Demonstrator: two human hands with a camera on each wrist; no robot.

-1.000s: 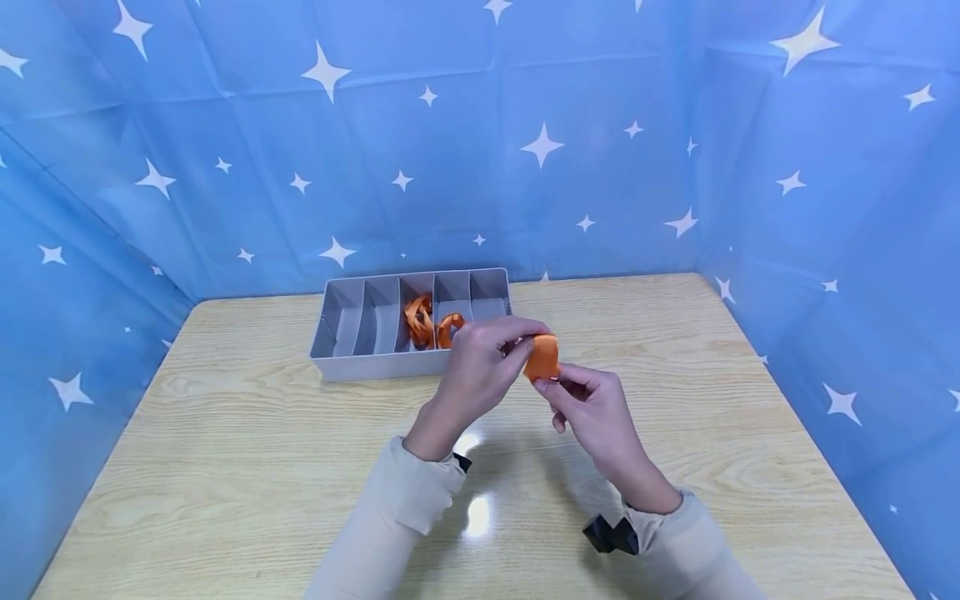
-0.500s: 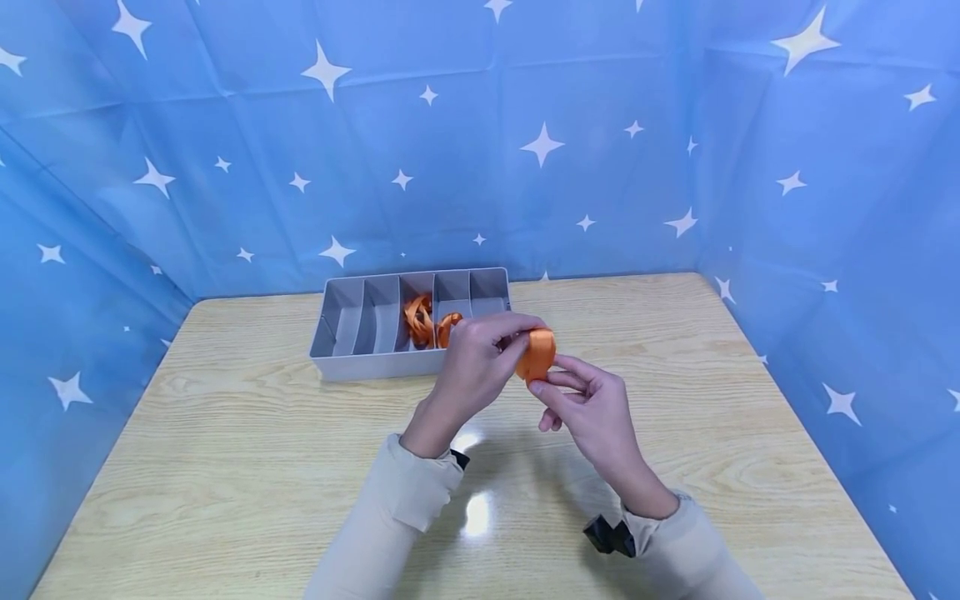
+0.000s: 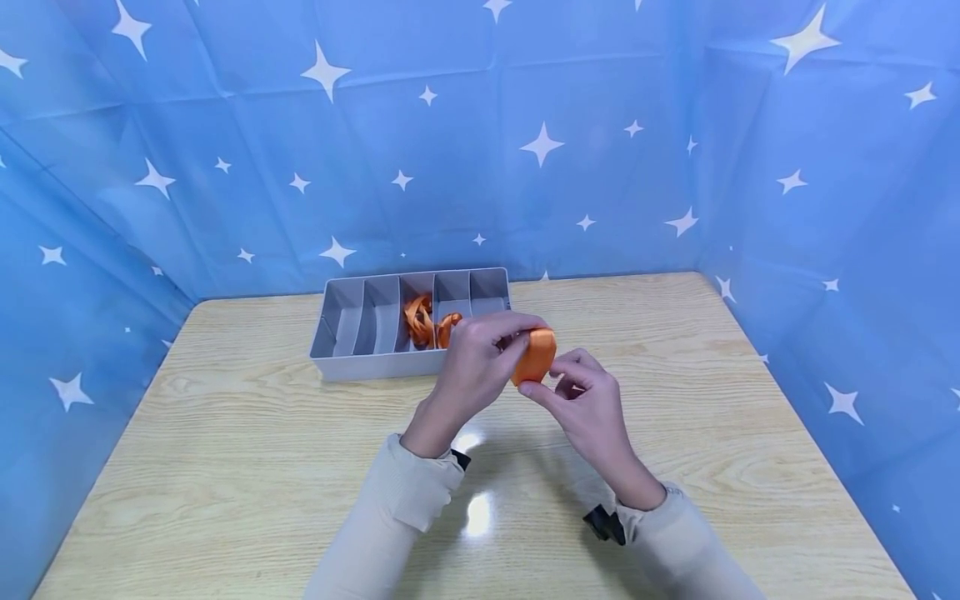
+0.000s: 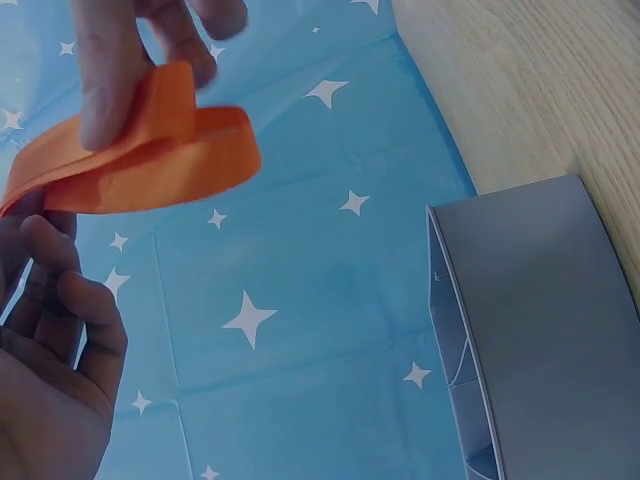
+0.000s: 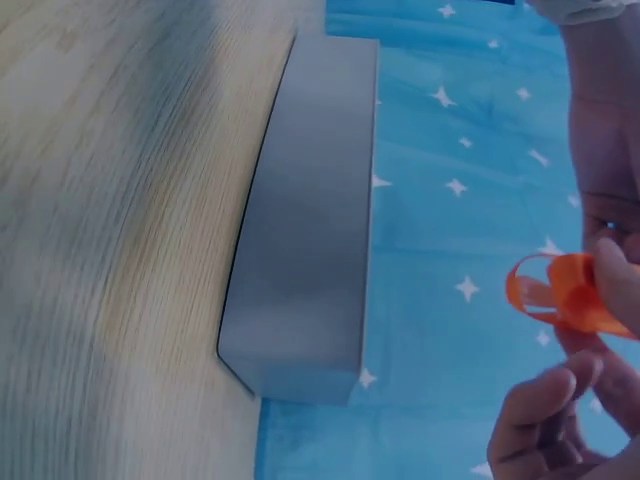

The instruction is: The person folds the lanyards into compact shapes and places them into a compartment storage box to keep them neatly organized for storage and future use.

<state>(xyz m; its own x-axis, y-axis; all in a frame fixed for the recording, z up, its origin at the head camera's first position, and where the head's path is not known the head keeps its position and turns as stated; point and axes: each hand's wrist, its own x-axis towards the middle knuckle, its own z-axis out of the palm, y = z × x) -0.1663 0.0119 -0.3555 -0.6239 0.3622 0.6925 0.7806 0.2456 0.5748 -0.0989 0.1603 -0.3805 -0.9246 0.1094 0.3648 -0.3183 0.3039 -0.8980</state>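
A glossy orange ribbon (image 3: 535,357), wound into a flat loop, is held up above the table between both hands. My left hand (image 3: 483,354) pinches its upper part from the left; in the left wrist view a finger lies along the ribbon (image 4: 165,150). My right hand (image 3: 588,408) holds it from the lower right, thumb at the bottom edge and bent fingertips at the side. The loop's open end shows in the right wrist view, where the ribbon (image 5: 570,295) is partly covered by fingers.
A grey divided tray (image 3: 382,365) stands at the back of the wooden table (image 3: 247,467). More orange ribbon (image 3: 418,321) lies in its middle compartment, with another curl (image 3: 447,327) beside it, partly behind my left hand. A blue star-patterned curtain (image 3: 465,150) surrounds the table.
The ribbon has tilted and shifted slightly left. My right fingers have come off its upper side and curled in, with the thumb sliding left along the bottom edge. My left hand has hardly moved.
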